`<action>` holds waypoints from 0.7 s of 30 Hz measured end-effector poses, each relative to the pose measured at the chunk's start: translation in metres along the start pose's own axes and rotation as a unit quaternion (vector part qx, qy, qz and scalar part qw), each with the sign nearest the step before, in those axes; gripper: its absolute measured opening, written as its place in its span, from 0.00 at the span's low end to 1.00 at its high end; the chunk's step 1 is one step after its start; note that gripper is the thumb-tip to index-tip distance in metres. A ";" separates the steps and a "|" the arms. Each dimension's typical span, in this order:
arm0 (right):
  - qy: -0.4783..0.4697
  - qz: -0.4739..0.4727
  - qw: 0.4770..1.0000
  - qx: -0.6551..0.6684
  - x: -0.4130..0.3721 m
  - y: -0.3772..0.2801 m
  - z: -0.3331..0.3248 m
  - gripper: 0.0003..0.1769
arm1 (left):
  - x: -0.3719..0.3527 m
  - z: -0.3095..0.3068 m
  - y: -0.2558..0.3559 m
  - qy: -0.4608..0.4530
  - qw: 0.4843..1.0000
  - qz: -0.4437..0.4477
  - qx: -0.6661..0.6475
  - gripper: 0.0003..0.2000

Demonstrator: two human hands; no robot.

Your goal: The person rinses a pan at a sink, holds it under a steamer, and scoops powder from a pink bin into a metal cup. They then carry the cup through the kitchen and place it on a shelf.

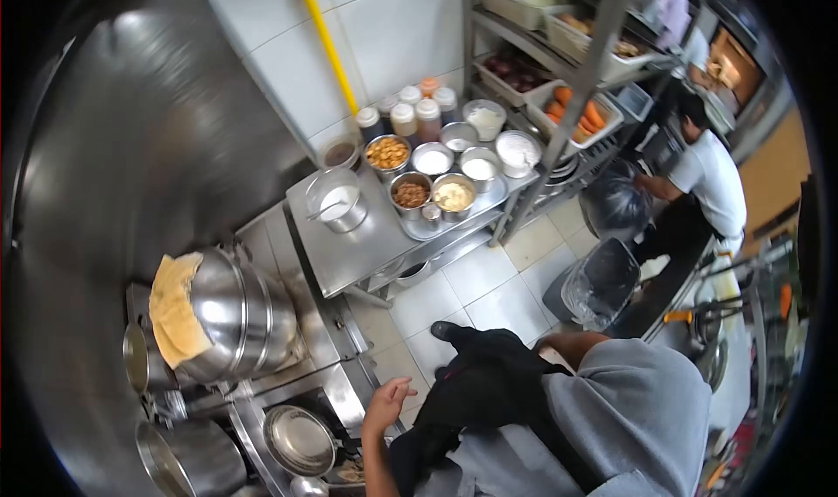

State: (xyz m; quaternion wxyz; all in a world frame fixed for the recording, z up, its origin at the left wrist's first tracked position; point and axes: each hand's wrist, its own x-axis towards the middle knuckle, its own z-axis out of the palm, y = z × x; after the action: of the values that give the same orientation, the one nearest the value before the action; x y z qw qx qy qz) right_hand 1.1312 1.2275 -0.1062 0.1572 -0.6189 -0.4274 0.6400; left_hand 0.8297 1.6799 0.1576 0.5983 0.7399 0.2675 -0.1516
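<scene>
My left hand [390, 401] hangs over the floor beside the stove, holding nothing, with its fingers apart. Nearest to it is an empty metal pan [299, 441] on the stove, a short way to the left and not touched. My right forearm [578, 349] shows at my side, but the hand itself is hidden behind my black apron [489, 375]. A large steamer pot [262, 309] stands on the stove with a yellow cloth [179, 309] draped over its side.
A steel table [340, 257] bears metal containers, a pot with a spoon [336, 200] and several squeeze bottles [404, 120]. A shelf rack [567, 78] holds a bin of carrots [576, 117]. At right, a co-worker [707, 178] handles a black bag [615, 196] near a lined bin [602, 279].
</scene>
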 end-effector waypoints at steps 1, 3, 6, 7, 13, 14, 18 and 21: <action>0.016 0.000 1.000 0.007 -0.004 -0.009 0.015 0.25 | 0.012 -0.001 0.001 0.010 0.999 0.036 -0.010 0.16; 0.152 0.084 0.954 0.243 -0.001 -0.018 0.056 0.24 | 0.027 0.004 0.013 0.009 0.997 0.078 -0.016 0.17; 0.317 0.182 0.743 0.561 0.011 -0.030 0.121 0.22 | 0.043 0.022 0.026 0.000 0.999 0.042 0.017 0.14; 0.286 0.210 0.806 0.474 0.023 0.014 0.134 0.23 | 0.053 0.034 0.016 -0.032 0.997 0.061 0.015 0.14; 0.430 0.375 0.805 0.161 -0.021 0.026 0.143 0.23 | 0.074 0.106 -0.065 -0.167 0.956 0.183 0.159 0.15; 0.507 0.362 0.728 0.286 -0.033 0.015 0.141 0.23 | 0.086 0.112 -0.090 -0.204 0.926 0.265 0.175 0.15; 0.556 0.331 0.704 0.293 -0.023 0.088 0.162 0.25 | 0.079 0.128 -0.125 -0.304 0.900 0.087 0.299 0.15; 0.464 0.331 0.801 0.180 -0.063 0.081 0.150 0.28 | 0.109 0.145 -0.120 -0.309 0.864 0.063 0.391 0.15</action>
State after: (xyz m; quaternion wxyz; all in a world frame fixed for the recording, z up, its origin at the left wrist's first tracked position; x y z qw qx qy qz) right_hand 1.0301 1.0819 -0.1445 0.2240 -0.9064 0.0512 0.3545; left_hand 0.8628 1.5802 -0.0331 0.3198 0.8438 -0.0597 -0.4268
